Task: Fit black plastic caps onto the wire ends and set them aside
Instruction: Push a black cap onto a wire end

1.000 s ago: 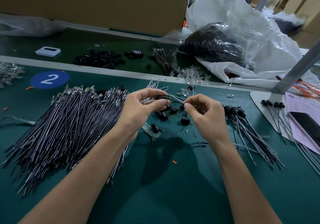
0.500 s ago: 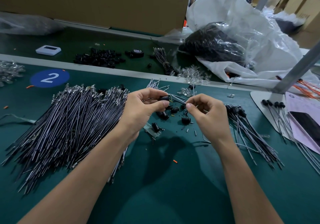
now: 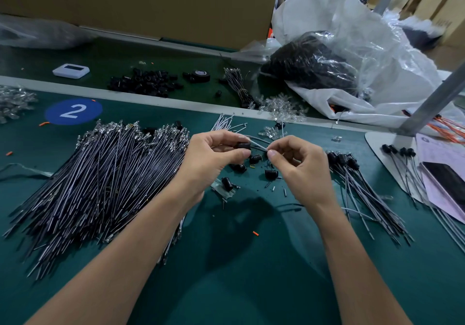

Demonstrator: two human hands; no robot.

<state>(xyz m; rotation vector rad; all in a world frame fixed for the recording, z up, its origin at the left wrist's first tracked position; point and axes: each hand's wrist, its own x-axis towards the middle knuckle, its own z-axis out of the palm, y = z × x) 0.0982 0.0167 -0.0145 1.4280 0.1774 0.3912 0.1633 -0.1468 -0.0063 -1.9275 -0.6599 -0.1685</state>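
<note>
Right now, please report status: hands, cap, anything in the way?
Left hand pinches black cap. Right hand pinches wire, end at cap. Loose caps lie underneath, not blocking.

Even overhead light (edges warped)

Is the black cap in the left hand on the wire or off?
Touching, at least: the wire pinched by the right hand meets the black cap held in the left hand; whether seated, cannot tell.
</note>
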